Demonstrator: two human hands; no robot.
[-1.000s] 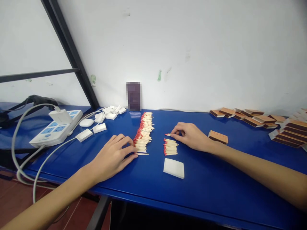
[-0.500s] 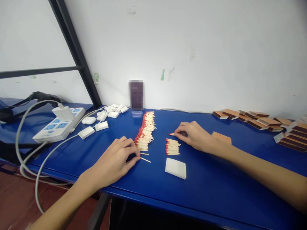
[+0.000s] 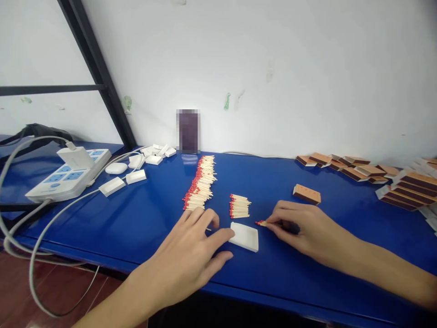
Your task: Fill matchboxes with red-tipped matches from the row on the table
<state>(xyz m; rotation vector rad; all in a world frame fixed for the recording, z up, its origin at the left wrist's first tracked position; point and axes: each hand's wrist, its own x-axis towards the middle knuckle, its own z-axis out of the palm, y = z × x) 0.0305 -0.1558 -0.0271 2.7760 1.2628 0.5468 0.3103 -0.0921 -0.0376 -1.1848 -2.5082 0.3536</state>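
Note:
Between the thumb and fingers of my right hand (image 3: pixel 307 228) is a small bunch of red-tipped matches (image 3: pixel 261 223), held just right of a white matchbox tray (image 3: pixel 244 238). My left hand (image 3: pixel 191 255) is open, its fingers apart, with a fingertip at the tray's left edge; whether it touches is hard to tell. Behind the tray lies a small row of matches (image 3: pixel 241 207), heads to the left. A long heap of matches (image 3: pixel 201 184) stretches back towards the wall, its near end partly hidden by my left hand. An orange matchbox sleeve (image 3: pixel 307 194) rests beyond my right hand.
Several matchbox sleeves (image 3: pixel 363 171) are spread at the back right, with a stack (image 3: pixel 409 189) beside them. At the left are a power strip (image 3: pixel 70 175) with cables, a white rounded case (image 3: pixel 116 168) and several white trays (image 3: pixel 153 159). A blurred dark rectangle (image 3: pixel 188 131) stands against the wall.
My right hand has come nearer with the matches, from behind the small row to beside the tray. My left hand has moved right from the heap's near end to the tray, its fingers spreading.

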